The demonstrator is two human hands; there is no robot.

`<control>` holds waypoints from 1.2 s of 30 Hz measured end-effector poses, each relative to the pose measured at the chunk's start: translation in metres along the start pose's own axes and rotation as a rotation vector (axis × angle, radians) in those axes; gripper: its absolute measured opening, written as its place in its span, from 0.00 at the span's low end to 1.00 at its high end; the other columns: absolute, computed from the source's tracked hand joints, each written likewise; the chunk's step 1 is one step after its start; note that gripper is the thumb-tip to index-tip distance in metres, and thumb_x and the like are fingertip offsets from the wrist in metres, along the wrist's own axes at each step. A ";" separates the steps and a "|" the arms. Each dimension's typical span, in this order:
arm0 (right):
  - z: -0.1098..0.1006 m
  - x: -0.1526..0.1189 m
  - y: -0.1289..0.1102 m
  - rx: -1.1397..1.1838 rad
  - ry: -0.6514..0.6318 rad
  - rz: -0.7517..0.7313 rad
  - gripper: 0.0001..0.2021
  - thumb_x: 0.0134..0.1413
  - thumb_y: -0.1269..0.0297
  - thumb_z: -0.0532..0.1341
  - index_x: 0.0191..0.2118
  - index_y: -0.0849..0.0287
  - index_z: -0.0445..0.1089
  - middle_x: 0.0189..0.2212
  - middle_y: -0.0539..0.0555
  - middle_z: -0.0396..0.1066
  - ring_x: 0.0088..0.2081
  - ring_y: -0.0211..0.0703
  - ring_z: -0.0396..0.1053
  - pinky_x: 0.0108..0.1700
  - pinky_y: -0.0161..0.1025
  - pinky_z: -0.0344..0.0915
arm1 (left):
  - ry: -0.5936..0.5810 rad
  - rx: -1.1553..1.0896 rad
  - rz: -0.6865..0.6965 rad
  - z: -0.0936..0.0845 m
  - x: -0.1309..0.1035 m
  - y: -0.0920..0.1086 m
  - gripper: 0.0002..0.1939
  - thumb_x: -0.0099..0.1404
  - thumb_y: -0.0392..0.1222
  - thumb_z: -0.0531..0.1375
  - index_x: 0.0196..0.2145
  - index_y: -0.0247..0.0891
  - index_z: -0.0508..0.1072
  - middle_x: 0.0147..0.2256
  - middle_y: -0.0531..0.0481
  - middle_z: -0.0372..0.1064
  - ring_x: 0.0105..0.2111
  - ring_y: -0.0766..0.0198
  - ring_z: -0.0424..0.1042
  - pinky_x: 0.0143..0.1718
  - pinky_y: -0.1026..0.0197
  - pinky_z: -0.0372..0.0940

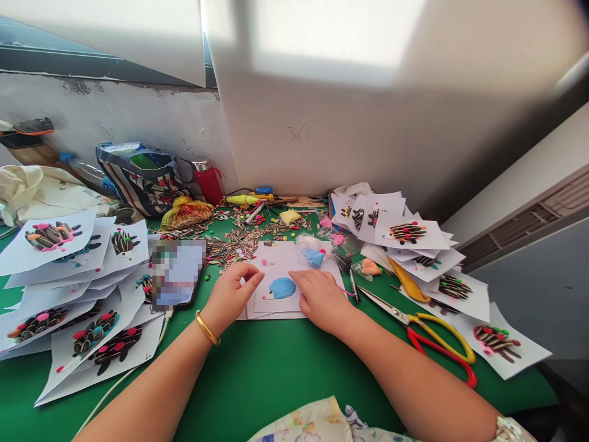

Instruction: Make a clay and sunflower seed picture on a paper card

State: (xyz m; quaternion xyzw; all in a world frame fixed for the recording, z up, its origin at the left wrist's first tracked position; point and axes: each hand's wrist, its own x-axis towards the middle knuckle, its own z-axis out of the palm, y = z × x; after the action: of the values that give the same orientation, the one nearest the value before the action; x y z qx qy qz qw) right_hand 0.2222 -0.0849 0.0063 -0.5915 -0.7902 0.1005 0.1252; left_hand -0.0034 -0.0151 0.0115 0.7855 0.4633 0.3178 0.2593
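A white paper lies on the green table, with a flat blue clay shape pressed on it and a small pink dot at its left. My left hand is at the paper's left edge, thumb and index finger close together; whatever may be between them is too small to make out. My right hand rests on the paper's right side, fingers extended near the blue shape's right edge. Just above the hands lies a lump of blue clay in clear wrapping.
Sunflower seeds are scattered behind the paper. Seed-decorated sheets are stacked at left and right. A phone with a cable lies left; scissors lie open at right. A red bottle stands behind.
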 end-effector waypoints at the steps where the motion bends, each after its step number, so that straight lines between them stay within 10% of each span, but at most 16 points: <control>1: 0.000 0.000 0.000 -0.002 -0.002 0.000 0.29 0.53 0.74 0.52 0.62 0.59 0.58 0.58 0.59 0.64 0.57 0.50 0.60 0.55 0.49 0.52 | -0.010 -0.004 -0.001 0.000 0.000 -0.001 0.11 0.64 0.50 0.57 0.34 0.40 0.74 0.34 0.50 0.73 0.36 0.60 0.71 0.40 0.57 0.65; 24: 0.000 -0.001 0.000 0.004 0.003 -0.006 0.28 0.53 0.73 0.52 0.62 0.58 0.59 0.58 0.59 0.64 0.58 0.50 0.59 0.55 0.50 0.53 | -0.272 0.118 -0.064 0.000 0.001 0.001 0.07 0.57 0.42 0.58 0.32 0.42 0.76 0.32 0.52 0.76 0.32 0.59 0.73 0.33 0.60 0.65; 36: -0.001 -0.001 0.001 0.011 -0.006 -0.001 0.28 0.53 0.73 0.52 0.62 0.58 0.59 0.58 0.59 0.64 0.58 0.50 0.59 0.55 0.50 0.53 | -0.201 0.130 -0.045 0.002 0.001 0.001 0.08 0.60 0.43 0.56 0.33 0.42 0.75 0.33 0.51 0.75 0.33 0.59 0.72 0.35 0.59 0.66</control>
State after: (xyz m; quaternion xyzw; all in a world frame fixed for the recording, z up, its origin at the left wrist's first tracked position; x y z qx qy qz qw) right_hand 0.2233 -0.0853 0.0068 -0.5899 -0.7904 0.1065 0.1263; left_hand -0.0011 -0.0144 0.0112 0.8179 0.4722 0.2011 0.2601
